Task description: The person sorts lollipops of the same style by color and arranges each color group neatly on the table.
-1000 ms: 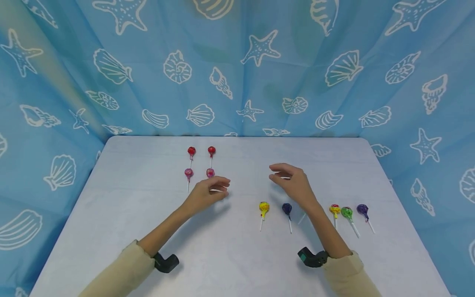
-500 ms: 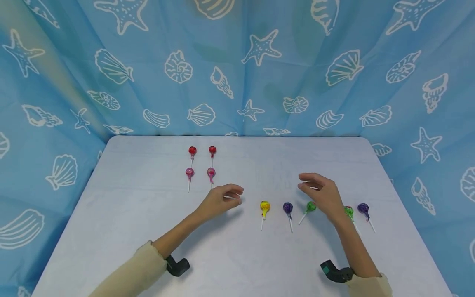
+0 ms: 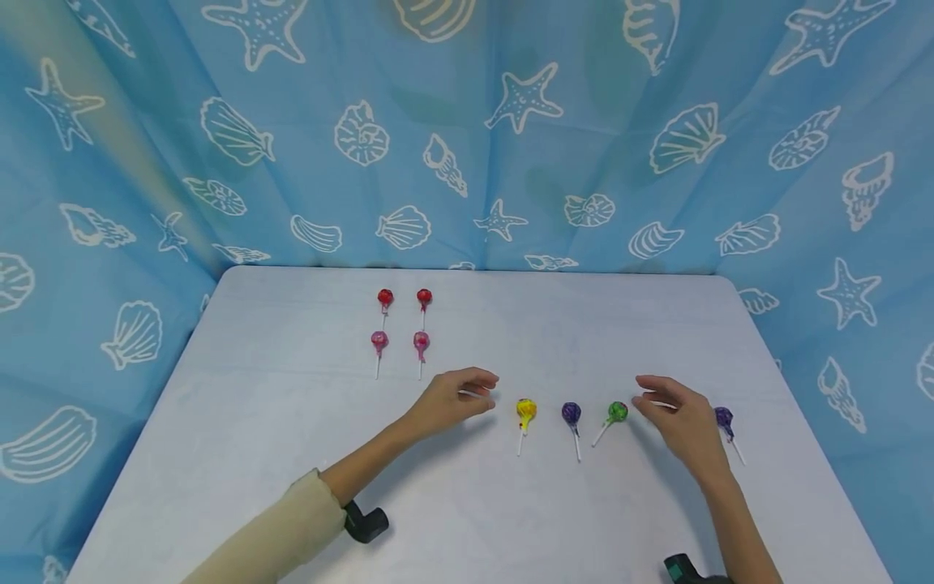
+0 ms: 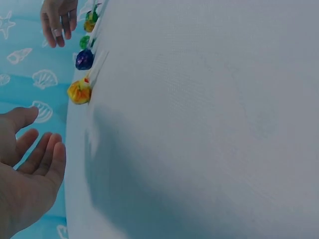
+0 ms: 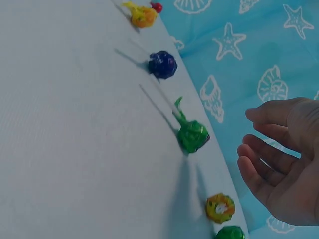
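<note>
My left hand hovers over the table with loosely bent fingers and nothing in them, just left of a yellow lollipop. To the right of that lollipop lie a dark purple lollipop and a green lollipop, sticks toward me. My right hand, also holding nothing, is above the table between the green lollipop and another purple lollipop. It hides further lollipops in the head view; the right wrist view shows a yellow one and a second green one there.
Toward the back left lie two red lollipops with two pink lollipops in front of them. A white table carries everything. Behind it hangs a blue curtain with shells and starfish.
My right hand has moved right and toward me, uncovering the green lollipop and covering others. My left hand has shifted right and slightly nearer, away from the pink lollipops.
</note>
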`<act>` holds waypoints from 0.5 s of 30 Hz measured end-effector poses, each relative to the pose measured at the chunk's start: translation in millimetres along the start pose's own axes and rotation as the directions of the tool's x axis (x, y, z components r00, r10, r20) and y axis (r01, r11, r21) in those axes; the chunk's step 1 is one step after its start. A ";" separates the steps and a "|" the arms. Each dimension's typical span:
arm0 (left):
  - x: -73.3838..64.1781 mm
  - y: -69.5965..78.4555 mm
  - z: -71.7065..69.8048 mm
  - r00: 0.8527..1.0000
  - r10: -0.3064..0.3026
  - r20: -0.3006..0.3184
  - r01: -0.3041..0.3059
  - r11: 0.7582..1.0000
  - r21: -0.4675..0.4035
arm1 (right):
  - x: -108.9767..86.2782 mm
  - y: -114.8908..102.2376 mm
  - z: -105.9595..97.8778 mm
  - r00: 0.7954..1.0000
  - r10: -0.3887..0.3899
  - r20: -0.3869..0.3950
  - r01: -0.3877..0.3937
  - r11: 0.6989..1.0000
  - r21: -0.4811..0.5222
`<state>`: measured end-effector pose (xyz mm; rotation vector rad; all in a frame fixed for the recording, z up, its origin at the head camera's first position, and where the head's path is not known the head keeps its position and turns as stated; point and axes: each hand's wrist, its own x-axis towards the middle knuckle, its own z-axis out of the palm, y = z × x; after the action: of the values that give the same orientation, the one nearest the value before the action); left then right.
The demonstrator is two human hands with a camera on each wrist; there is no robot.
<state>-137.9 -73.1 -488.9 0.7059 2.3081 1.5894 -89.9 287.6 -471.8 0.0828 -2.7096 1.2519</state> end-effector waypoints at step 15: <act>6.0 0.3 7.7 0.999 -0.009 0.042 0.008 1.000 0.022 | -20.5 16.0 -9.5 0.993 0.055 -0.108 -0.077 0.974 -0.211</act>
<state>-139.4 -63.7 -491.1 0.7266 2.2988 1.5337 -70.4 304.9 -481.1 -0.0946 -2.7592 0.9420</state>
